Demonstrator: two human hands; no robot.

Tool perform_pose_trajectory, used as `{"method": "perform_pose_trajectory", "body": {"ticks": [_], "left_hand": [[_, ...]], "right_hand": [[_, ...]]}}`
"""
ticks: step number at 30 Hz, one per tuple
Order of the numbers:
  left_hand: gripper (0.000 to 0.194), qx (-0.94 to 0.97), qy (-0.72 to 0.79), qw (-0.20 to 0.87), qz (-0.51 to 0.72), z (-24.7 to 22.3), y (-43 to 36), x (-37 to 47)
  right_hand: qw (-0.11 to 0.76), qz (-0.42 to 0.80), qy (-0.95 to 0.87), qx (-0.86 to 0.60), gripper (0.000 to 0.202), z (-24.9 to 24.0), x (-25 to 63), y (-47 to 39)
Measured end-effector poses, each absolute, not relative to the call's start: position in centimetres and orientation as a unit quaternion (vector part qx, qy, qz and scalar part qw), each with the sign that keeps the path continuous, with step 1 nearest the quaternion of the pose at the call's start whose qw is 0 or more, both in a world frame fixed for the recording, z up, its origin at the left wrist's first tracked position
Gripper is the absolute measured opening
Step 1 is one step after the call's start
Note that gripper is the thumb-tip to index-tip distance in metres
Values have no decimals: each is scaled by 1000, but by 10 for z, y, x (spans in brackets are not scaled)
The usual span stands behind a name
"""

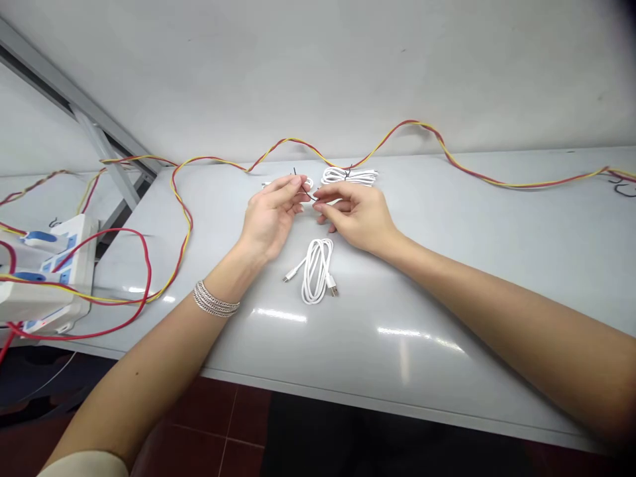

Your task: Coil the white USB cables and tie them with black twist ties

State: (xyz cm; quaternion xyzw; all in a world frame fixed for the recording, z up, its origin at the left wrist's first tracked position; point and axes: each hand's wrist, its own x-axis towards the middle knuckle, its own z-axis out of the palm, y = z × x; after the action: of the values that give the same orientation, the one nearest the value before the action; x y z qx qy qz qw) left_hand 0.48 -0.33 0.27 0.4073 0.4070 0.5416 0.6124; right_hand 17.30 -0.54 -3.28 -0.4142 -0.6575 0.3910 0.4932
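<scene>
A thin black twist tie [309,195] stretches between my two hands above the table. The fingers of my left hand [275,211] pinch one end of it, and a short tip sticks up past them. My right hand [354,213] has the other end between thumb and fingertips. Below the hands lies a coiled white USB cable [317,270], untied, its two plugs pointing out to the left and right. Behind my right hand rests a white cable bundle [349,175] bound with a black tie. Another white cable [309,182] is mostly hidden behind my left hand.
Twisted red and yellow wires [298,140] run along the back of the grey table [472,265] and loop down its left side. At the left edge stands a white power strip [74,265] with plugs. Black ties [623,189] lie at the far right.
</scene>
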Motion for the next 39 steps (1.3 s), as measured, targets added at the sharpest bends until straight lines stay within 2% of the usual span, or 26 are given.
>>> {"method": "perform_pose_trajectory", "body": {"ticks": [6, 11, 14, 18, 23, 29, 39], "left_hand": [[13, 393, 385, 647, 529, 4, -3, 4], [16, 410, 411, 634, 511, 6, -5, 4], [16, 453, 412, 601, 513, 4, -5, 4], [19, 543, 386, 512, 542, -4, -4, 5], [32, 603, 385, 427, 553, -10, -6, 8], [34, 595, 395, 419, 561, -6, -12, 12], [25, 597, 393, 433, 549, -7, -18, 15]], "right_hand": [[499, 329, -674, -433, 14, -32, 173, -4], [503, 280, -681, -452, 12, -32, 173, -6], [507, 317, -665, -447, 14, -31, 173, -7], [506, 445, -582, -455, 28, -23, 174, -5], [486, 493, -516, -505, 13, -15, 175, -1], [478, 517, -501, -503, 3, -13, 175, 2], [498, 480, -560, -456, 25, -19, 177, 1]]}}
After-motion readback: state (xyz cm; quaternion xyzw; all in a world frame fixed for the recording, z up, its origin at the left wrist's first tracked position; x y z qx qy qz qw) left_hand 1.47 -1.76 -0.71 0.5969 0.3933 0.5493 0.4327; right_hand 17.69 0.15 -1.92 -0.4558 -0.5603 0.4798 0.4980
